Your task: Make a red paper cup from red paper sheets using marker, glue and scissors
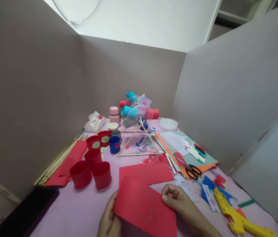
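Observation:
A sheet of red paper (131, 200) with faint pencil-like outlines is held up at the near middle. My left hand (110, 215) grips its left edge, thumb in front and the other fingers partly hidden. At the upper right edge, my right hand (178, 201) pinches the same sheet with curled fingers. Behind it lies a second red paper piece (151, 172), also faintly marked. Three plain red paper cylinders (80, 174) stand to the left of my hands. A pair of black-handled scissors (193, 171) rests on paper beyond my right hand.
A stick frame (139, 154) carries a clear-disc wheel (139, 115) with coloured paper tubes. At right lie a yellow glue gun (235, 217), marker pens (195, 152) and paper scraps. Wooden sticks (57, 161) and a black flat device (30, 210) lie left. Grey panels enclose the table.

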`<state>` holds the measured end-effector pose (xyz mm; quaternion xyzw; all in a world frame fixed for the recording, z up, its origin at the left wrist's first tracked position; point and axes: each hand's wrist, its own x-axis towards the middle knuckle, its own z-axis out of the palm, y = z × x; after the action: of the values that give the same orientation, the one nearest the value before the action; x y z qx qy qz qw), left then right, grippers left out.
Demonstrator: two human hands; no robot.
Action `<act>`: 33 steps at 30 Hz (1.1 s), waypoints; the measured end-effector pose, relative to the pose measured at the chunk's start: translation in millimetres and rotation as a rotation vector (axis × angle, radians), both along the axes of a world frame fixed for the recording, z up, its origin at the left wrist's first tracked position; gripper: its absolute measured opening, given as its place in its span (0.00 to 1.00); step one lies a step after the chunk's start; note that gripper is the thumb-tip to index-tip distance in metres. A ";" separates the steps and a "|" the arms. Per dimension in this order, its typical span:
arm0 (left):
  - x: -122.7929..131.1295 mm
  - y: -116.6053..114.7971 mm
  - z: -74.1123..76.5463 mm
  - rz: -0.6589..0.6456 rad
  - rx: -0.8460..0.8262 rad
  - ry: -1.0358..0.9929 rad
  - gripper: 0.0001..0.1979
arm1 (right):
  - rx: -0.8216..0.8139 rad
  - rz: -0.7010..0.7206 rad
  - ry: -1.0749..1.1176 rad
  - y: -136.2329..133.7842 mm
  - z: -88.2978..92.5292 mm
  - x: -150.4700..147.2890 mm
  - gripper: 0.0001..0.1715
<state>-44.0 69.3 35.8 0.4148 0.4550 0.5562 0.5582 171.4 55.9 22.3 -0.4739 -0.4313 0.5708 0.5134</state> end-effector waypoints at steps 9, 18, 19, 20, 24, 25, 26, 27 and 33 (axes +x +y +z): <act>-10.2 7.9 8.1 -0.055 -0.286 -0.343 0.29 | -0.038 0.056 -0.218 1.2 -13.2 12.7 0.30; -36.2 14.1 55.7 0.113 -0.037 -0.419 0.14 | -0.115 -0.044 -0.010 -1.8 -31.2 17.2 0.29; -48.1 22.2 70.0 0.270 0.027 -0.425 0.09 | -0.110 -0.076 -0.028 -2.8 -27.0 16.2 0.29; -60.9 31.6 83.9 0.370 0.086 -0.437 0.06 | -0.101 -0.114 -0.044 -3.7 -22.5 14.6 0.29; -104.2 75.7 117.5 0.632 0.214 -0.433 0.14 | -0.073 -0.223 -0.107 -4.4 -9.2 6.6 0.31; -110.6 86.3 118.4 0.680 0.218 -0.418 0.13 | -0.074 -0.224 -0.130 -4.0 -7.6 5.0 0.31; -115.0 95.8 116.8 0.742 0.206 -0.400 0.10 | -0.074 -0.215 -0.153 -3.6 -6.6 3.9 0.30; -117.8 104.1 113.4 0.785 0.187 -0.377 0.08 | -0.072 -0.203 -0.177 -3.1 -6.0 3.2 0.30; -121.3 116.5 86.9 0.701 0.151 -0.168 0.06 | 0.029 -0.225 -0.449 2.6 -2.4 7.7 0.26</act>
<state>-165.2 185.8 122.7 0.2266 0.4799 0.7776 0.3372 179.1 58.5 19.9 -0.6264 -0.4874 0.3841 0.4717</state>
